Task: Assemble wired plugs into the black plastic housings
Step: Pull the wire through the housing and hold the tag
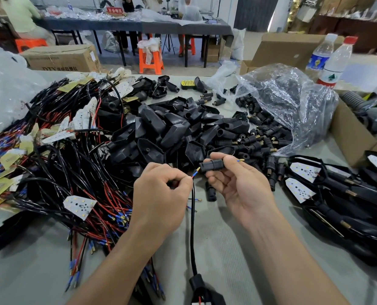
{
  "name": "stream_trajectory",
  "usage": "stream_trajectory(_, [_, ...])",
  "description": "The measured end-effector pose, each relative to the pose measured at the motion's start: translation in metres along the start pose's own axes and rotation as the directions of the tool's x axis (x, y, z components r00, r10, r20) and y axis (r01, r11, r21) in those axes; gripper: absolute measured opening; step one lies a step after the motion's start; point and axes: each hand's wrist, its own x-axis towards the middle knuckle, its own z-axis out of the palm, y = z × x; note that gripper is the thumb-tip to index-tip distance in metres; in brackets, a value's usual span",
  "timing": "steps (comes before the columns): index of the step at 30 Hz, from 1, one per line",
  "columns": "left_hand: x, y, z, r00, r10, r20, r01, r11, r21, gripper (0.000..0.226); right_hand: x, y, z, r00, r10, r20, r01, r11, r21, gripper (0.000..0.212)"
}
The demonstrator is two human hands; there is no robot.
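Observation:
My right hand (238,183) grips a small black ribbed plug (214,165) between thumb and fingers; a thin wire with a brass tip (240,160) sticks out of its right end. My left hand (161,192) pinches a red wire with a blue sleeve and brass pin (196,172), the pin's tip just left of the plug's opening. A black cable (192,227) runs from my left hand down to a black housing (202,289) at the bottom edge. Another loose plug (210,192) lies under my right hand.
A heap of black housings (172,128) fills the middle of the table. Tangled red and black wires with white LED boards (73,172) lie to the left. Loose plugs (262,139) spill from a clear bag (289,102). Finished assemblies (337,194) are stacked right. Two bottles (328,60) stand at the far right.

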Motion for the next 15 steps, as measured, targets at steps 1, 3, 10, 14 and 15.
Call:
stream_trajectory(1, [-0.0002,-0.0002,0.0000,1.000,0.010,-0.005,-0.010,1.000,0.009,0.030,0.0003,-0.0002,0.0000,1.000,-0.003,0.007,0.003,1.000,-0.018,0.029])
stream_trajectory(3, [-0.0002,-0.0010,0.0003,1.000,0.026,-0.017,-0.026,0.999,0.035,0.029,0.0008,0.0001,-0.0006,1.000,-0.012,0.020,0.013,0.998,-0.066,0.029])
stream_trajectory(10, [0.0016,-0.0080,-0.0014,0.996,0.086,0.004,-0.086,0.996,0.038,0.028,-0.0003,0.0027,0.0003,0.997,-0.040,0.063,0.051,0.980,-0.192,0.029])
stream_trajectory(14, [0.0006,-0.0060,-0.0008,0.994,0.107,0.000,-0.106,0.993,0.051,0.020,-0.0010,0.0038,0.0029,0.997,-0.023,0.070,0.036,0.983,-0.182,0.030])
stream_trajectory(15, [0.0018,-0.0047,-0.0017,0.995,0.093,-0.030,-0.092,0.995,0.025,0.014,-0.0005,0.0028,0.0021,0.998,-0.028,0.059,0.037,0.987,-0.157,0.030])
